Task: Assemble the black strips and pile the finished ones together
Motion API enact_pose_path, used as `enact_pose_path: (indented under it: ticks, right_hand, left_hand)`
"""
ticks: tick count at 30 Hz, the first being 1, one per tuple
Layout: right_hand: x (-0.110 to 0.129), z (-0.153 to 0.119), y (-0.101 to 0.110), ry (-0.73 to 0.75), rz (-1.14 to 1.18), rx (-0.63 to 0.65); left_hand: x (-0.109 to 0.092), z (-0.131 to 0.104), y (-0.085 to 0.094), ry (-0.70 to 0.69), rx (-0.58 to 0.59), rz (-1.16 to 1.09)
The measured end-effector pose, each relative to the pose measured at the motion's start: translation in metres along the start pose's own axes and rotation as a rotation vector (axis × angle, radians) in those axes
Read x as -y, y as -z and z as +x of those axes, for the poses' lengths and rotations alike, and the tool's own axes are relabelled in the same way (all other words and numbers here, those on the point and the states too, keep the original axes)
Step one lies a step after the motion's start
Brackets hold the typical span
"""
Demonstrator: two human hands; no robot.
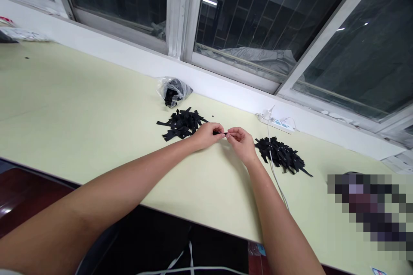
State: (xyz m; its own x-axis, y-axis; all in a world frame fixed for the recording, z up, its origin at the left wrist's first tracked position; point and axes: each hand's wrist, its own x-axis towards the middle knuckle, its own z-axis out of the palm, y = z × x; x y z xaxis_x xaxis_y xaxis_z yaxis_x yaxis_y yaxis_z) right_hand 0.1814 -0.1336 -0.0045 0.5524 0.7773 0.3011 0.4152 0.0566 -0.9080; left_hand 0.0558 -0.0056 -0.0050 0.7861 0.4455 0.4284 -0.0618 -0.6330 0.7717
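A small black strip is pinched between the fingertips of both hands, above the pale table. My left hand has its fingers closed on one end, and my right hand grips the other end with thumb and fingers. The fingertips hide most of the strip. Just left of my left hand lies a pile of black strips. A second pile of black strips lies to the right of my right hand, with a white cable across it.
Behind the left pile sits a clear plastic bag with black pieces inside. A white power strip stands by the wall, its cable running forward over the table. A pixelated patch covers something at the right.
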Motion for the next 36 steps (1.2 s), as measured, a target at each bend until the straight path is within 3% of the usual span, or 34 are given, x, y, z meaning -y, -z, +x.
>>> enact_pose_path:
  ticks: [12, 19, 36]
  right_hand:
    - [-0.0026, 0.0016, 0.0007, 0.01, -0.004, 0.009]
    - [-0.0032, 0.0007, -0.0014, 0.011, -0.015, 0.023]
    - [-0.0044, 0.0022, -0.0006, 0.009, -0.044, 0.009]
  left_hand:
    - [-0.002, -0.0004, -0.0034, 0.001, -0.051, 0.036]
    - [0.0021, 0.0003, -0.002, 0.014, 0.002, 0.008]
    - [0.0032, 0.0, -0.006, 0.025, -0.028, -0.043]
